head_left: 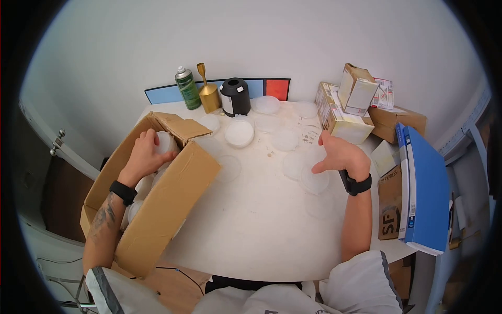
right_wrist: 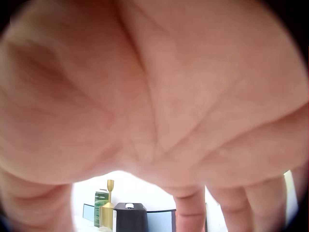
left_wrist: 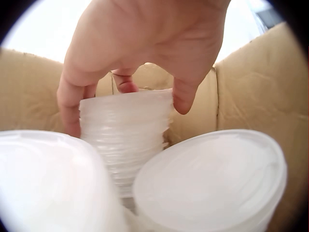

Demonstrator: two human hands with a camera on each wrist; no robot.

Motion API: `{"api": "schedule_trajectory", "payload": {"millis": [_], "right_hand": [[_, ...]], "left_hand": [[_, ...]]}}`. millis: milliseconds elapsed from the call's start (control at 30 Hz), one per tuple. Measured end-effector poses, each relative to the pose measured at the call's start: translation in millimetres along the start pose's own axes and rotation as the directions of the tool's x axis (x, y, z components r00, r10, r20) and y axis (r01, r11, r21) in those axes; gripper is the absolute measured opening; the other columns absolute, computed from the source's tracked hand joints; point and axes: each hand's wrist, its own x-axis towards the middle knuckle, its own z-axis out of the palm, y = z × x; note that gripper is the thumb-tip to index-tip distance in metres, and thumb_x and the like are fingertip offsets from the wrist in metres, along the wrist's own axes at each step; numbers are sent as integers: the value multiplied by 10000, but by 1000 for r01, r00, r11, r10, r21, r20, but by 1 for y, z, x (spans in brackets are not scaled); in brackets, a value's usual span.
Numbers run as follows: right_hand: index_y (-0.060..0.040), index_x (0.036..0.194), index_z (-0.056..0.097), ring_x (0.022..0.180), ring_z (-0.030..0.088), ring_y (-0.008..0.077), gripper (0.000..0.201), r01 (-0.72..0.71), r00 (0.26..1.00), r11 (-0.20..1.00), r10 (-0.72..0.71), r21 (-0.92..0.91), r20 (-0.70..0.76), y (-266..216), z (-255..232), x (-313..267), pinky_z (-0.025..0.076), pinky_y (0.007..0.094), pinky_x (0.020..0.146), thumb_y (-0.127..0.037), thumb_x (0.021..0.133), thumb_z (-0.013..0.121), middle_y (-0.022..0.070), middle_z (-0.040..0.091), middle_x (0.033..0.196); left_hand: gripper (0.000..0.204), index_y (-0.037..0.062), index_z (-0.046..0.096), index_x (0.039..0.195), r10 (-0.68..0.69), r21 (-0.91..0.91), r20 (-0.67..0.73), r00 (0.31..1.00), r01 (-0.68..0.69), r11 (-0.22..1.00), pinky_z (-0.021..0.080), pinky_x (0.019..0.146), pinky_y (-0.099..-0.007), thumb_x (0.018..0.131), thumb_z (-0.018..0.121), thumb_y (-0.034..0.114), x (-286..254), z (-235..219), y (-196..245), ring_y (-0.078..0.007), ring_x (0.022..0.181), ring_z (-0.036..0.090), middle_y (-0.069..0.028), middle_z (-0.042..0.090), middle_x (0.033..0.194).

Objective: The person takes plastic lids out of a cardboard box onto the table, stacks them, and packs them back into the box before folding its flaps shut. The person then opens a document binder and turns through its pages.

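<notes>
With our left hand [head_left: 142,156], we are gripping the roughly upright stack [left_wrist: 124,128] beneath it, our spread right hand [head_left: 342,156] hovering well apart.

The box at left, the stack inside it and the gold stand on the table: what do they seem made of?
Box: matt brown cardboard, by its creased flaps and rough edges.
Stack: probably thin plastic, milky and translucent, with glossy glints along its rims.
Gold stand: satin metal or metallic paint; the sheen alone leaves it open.
</notes>
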Motion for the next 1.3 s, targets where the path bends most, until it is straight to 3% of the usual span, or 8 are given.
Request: {"api": "schedule_trajectory", "payload": {"millis": [67,300,533,633,700,800,1000,1300], "right_hand": [[5,1280,511,1044,686,395,873,23,998,999,-25,27,63,2,7,-2,559,460,891,-328,602,948,239,678,1112],[-51,1508,393,1277,617,421,1171,-78,943,967,150,-241,298,-31,43,5,540,454,1007,-408,544,955,313,539,1459],[26,1390,437,1179,632,454,953,-71,969,960,131,-271,208,-21,55,19,604,498,901,-233,588,882,294,547,1369],[34,1438,382,1276,561,470,931,-43,992,984,62,-171,110,-19,49,25,578,496,971,-213,655,821,308,475,1427],[40,1458,364,1322,519,475,958,123,988,985,-133,-121,-73,-10,63,38,536,494,1050,-260,678,833,311,430,1463],[35,1457,369,1327,512,481,978,176,978,980,-185,-93,-96,-16,80,45,515,504,1075,-306,681,856,306,420,1471],[42,1402,401,1324,518,478,957,9,999,996,-12,-87,-38,-41,83,41,518,533,1047,-373,686,882,311,497,1386],[50,1249,490,1260,549,444,838,84,991,995,-89,-55,-97,-54,62,32,547,511,989,-355,664,931,299,548,1291]], "left_hand": [[686,-8,546,1176,48,42,-125,991,-44,998,480,965,-466,760,877,426,0,6,-4,-406,1096,581,-241,635,1154],[919,-14,437,1483,67,-37,-61,996,-70,997,463,1095,-497,763,844,385,-4,9,-5,-452,1251,555,-294,549,1354],[899,40,464,1492,52,-63,-69,996,-56,996,474,1088,-507,746,841,369,3,5,-16,-464,1262,549,-277,536,1330],[889,46,468,1493,21,-42,-40,999,-23,999,477,1086,-508,749,840,360,-2,9,-13,-471,1260,547,-280,536,1314],[901,45,473,1489,98,108,-183,978,-79,991,490,1070,-501,748,854,386,-5,17,-13,-462,1250,551,-284,537,1295],[954,23,449,1501,57,104,-160,986,-40,994,513,1034,-500,742,874,415,-7,12,-9,-460,1224,571,-289,532,1291],[855,-20,477,1380,15,81,-180,984,0,997,546,947,-521,766,870,426,-4,17,-8,-458,1145,618,-268,545,1241],[764,4,500,1315,27,122,-171,985,-6,993,554,921,-534,786,853,427,-9,14,-4,-460,1108,620,-245,556,1196]]}}
